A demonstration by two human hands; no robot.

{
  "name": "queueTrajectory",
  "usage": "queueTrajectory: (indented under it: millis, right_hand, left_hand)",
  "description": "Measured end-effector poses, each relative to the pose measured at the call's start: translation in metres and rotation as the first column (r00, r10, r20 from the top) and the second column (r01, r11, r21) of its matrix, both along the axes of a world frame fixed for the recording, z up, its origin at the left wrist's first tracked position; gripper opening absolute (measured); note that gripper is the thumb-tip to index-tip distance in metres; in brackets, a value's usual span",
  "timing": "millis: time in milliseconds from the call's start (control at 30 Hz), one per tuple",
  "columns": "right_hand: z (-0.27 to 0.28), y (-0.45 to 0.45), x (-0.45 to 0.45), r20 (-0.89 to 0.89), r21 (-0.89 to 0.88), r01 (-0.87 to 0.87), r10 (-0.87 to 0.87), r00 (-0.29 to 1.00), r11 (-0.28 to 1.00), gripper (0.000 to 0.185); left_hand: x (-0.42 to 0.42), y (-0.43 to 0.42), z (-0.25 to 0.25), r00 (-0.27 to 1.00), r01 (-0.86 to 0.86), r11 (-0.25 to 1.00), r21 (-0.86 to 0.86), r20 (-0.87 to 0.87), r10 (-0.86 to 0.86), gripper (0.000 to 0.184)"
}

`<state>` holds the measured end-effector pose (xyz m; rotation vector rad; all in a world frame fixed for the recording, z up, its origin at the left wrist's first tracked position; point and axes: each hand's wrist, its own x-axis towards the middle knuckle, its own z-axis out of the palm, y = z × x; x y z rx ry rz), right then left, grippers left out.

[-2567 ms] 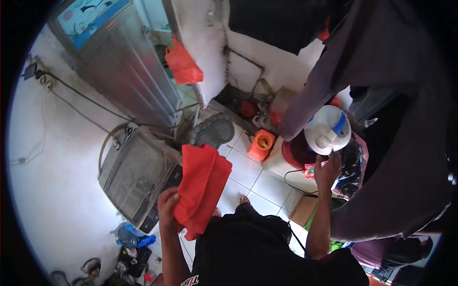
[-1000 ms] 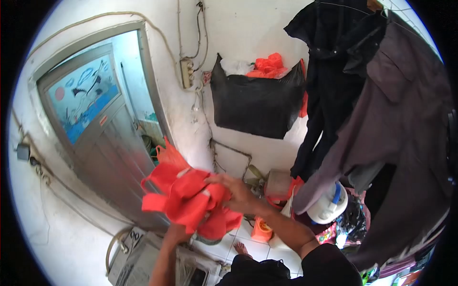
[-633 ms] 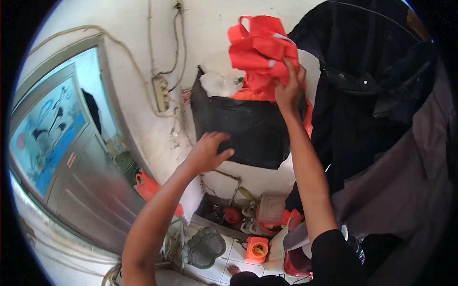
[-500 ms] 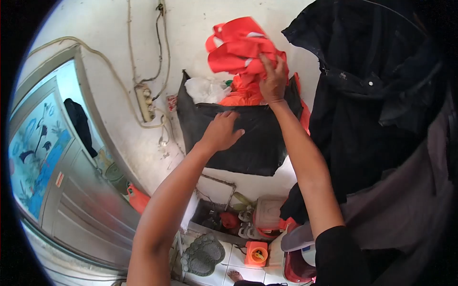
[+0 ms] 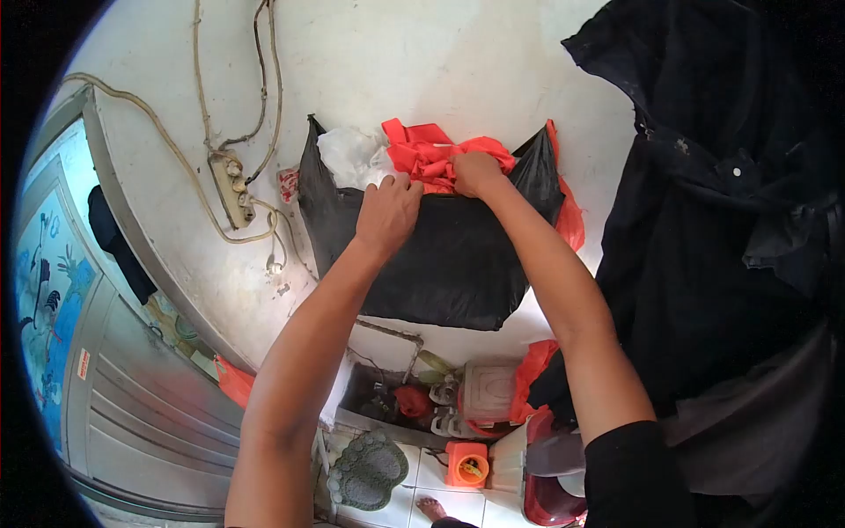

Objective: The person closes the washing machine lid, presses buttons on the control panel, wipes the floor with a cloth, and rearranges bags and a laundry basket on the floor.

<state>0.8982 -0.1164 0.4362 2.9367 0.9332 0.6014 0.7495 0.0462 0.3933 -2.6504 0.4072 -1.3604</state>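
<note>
Right hand (image 5: 476, 173) grips red cloth (image 5: 414, 151), seemingly part-tucked into black bag (image 5: 431, 260) beneath, folds (image 5: 403, 135) left out; left hand (image 5: 387, 214) alongside, grip unclear.

The red cloth (image 5: 415, 151) lies crumpled and bunched in the black plastic bag's (image 5: 431, 260) open mouth

Cloth (image 5: 421, 151) in bag (image 5: 440, 260), outlet (image 5: 231, 195) L

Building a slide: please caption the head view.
Left hand at the rim of a black bag, right hand on red fabric in its opening.
</note>
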Motion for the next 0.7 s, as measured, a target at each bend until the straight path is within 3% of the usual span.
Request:
queueTrajectory:
  millis: [67, 200, 300, 333, 400, 433, 500, 533, 567, 600, 633, 667, 700]
  right_hand:
    - [0.000, 0.006, 0.009, -0.106, -0.190, 0.035, -0.056, 0.993, 0.981, 0.035]
    - [-0.004, -0.005, 0.024, -0.284, -0.222, -0.118, 0.051, 0.957, 0.968, 0.044]
    - [-0.023, -0.022, 0.027, -0.559, 0.283, -0.152, 0.292, 0.776, 0.947, 0.068]
    - [-0.028, -0.021, 0.030, -0.569, 0.281, -0.138, 0.281, 0.772, 0.950, 0.068]
    - [-0.032, -0.011, 0.039, -0.491, 0.171, -0.159, 0.224, 0.842, 0.972, 0.073]
    - [-0.035, -0.014, 0.035, -0.501, 0.167, -0.160, 0.224, 0.836, 0.973, 0.073]
    - [-0.012, -0.007, -0.002, -0.224, -0.126, 0.212, -0.236, 0.946, 0.969, 0.064]
    - [0.006, -0.005, -0.035, -0.226, -0.100, 0.257, -0.273, 0.935, 0.961, 0.060]
    - [0.017, -0.007, -0.058, -0.232, -0.074, 0.288, -0.298, 0.926, 0.955, 0.056]
    - [-0.005, -0.016, -0.003, -0.105, -0.329, 0.014, -0.051, 0.993, 0.944, 0.049]
    - [-0.014, -0.027, 0.010, 0.022, -0.183, -0.128, 0.134, 0.991, 0.975, 0.041]
    - [-0.024, -0.037, 0.007, 0.326, -0.147, -0.297, 0.330, 0.886, 0.943, 0.039]
    - [0.011, -0.020, -0.028, 0.029, -0.310, -0.094, 0.108, 0.994, 0.946, 0.039]
  left_hand:
    - [0.000, -0.002, 0.000, 1.000, -0.005, 0.999, -0.037, 0.025, 0.006, 0.007]
    - [0.005, -0.005, 0.003, 0.993, -0.057, 0.992, -0.110, 0.098, 0.068, 0.009]
    - [0.018, -0.016, 0.003, 0.990, -0.126, 0.980, -0.151, 0.036, 0.133, 0.009]
    - [0.021, -0.020, 0.001, 0.992, -0.118, 0.981, -0.154, 0.024, 0.123, 0.009]
    - [0.024, -0.025, -0.002, 0.983, -0.179, 0.910, -0.373, -0.099, 0.153, 0.014]
    - [0.018, -0.027, -0.008, 0.982, -0.186, 0.908, -0.376, -0.111, 0.155, 0.014]
    - [-0.010, -0.024, -0.012, 0.994, 0.072, 0.885, -0.460, 0.103, -0.028, 0.032]
    - [-0.039, -0.024, -0.011, 0.997, 0.073, 0.873, -0.482, 0.065, -0.048, 0.047]
    - [-0.067, -0.020, -0.015, 0.993, 0.111, 0.869, -0.483, 0.084, -0.080, 0.049]
    - [-0.098, -0.014, -0.023, 0.983, 0.179, 0.852, -0.491, 0.134, -0.129, 0.049]
    - [-0.132, -0.007, -0.033, 0.984, 0.176, 0.832, -0.527, 0.083, -0.156, 0.049]
    - [-0.167, 0.003, -0.053, 0.986, 0.166, 0.823, -0.543, 0.078, -0.147, 0.048]
    - [-0.213, 0.010, -0.066, 0.987, 0.135, 0.770, -0.624, 0.013, -0.162, 0.048]
